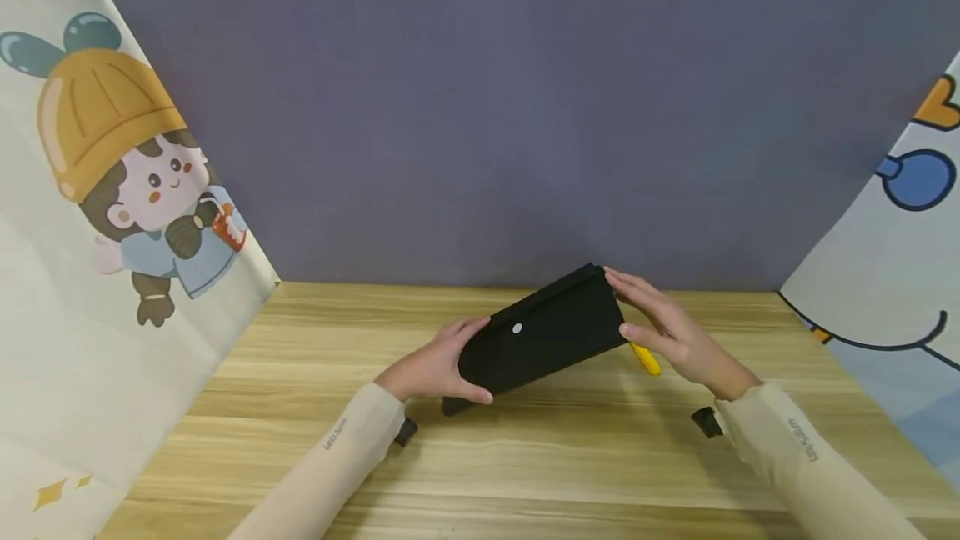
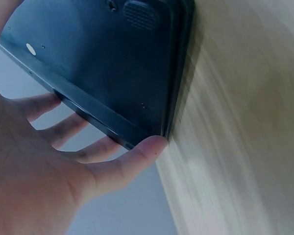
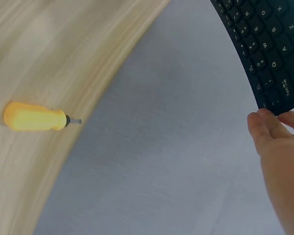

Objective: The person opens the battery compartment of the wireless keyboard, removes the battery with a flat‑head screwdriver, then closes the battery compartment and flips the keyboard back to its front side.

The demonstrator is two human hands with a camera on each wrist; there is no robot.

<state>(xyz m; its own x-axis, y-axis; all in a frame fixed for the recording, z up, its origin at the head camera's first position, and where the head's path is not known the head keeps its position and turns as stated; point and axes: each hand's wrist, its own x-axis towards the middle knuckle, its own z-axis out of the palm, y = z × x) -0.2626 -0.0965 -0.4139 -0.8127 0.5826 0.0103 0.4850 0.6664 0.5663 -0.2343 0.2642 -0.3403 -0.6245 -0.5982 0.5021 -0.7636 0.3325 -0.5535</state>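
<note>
A black keyboard [image 1: 551, 332] is tilted up off the table, its underside facing me and its right end higher. My left hand [image 1: 442, 361] grips the lower left end, fingers along the upper edge and thumb at the near edge. On the underside [image 2: 98, 63] the left wrist view shows a rubber foot, small screws and a white dot. The right hand [image 1: 675, 336] holds the raised right end between fingers and thumb. Keys [image 3: 264, 44] show on the far side in the right wrist view, with fingertips at one corner.
A screwdriver with a yellow handle [image 3: 34, 116] lies on the wooden table [image 1: 562, 473], partly hidden behind the keyboard in the head view. A grey panel [image 1: 480, 107] rises at the back. Sheets with cartoon prints [image 1: 165, 207] stand at both sides.
</note>
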